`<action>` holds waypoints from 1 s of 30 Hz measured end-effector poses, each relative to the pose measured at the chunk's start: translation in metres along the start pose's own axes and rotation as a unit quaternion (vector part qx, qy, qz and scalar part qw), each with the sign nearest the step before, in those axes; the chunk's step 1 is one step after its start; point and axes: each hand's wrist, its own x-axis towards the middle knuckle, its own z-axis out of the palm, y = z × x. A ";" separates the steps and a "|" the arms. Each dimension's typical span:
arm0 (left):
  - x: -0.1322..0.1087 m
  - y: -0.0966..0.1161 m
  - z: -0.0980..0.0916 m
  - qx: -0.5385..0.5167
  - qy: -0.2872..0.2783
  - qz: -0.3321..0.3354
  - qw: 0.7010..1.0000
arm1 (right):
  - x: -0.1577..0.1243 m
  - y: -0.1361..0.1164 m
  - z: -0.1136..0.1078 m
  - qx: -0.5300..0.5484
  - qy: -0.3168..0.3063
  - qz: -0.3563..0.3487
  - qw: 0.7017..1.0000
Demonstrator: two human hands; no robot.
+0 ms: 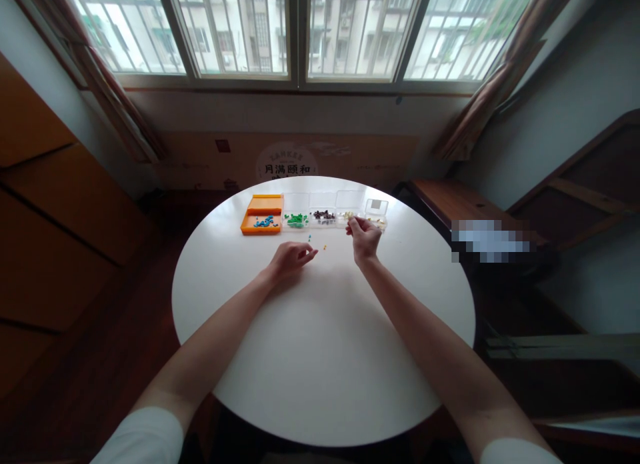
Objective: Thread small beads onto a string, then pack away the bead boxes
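My left hand (293, 256) rests on the white table with its fingers loosely bent and a fingertip stretched out to the right; nothing shows in it. Just beyond that fingertip lie a tiny orange-yellow piece (325, 247) and a tiny teal piece (309, 238). My right hand (366, 239) is pinched closed over the clear boxes at the right end of the row. Whatever its fingertips hold is hidden or too small to make out. Below them are small cream pieces (345, 215) in a clear box, partly covered by the hand.
An orange box (245, 223) with small blue pieces (265, 221) stands left on the round table (320, 357). Clear boxes beside it hold green pieces (297, 219) and dark brown pieces (324, 215). A wooden bench (450, 201) is at the right, with a window beyond.
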 end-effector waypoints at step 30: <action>-0.002 -0.001 -0.002 0.017 0.003 0.021 1.000 | 0.100 -0.002 -0.057 -0.168 0.138 0.061 0.974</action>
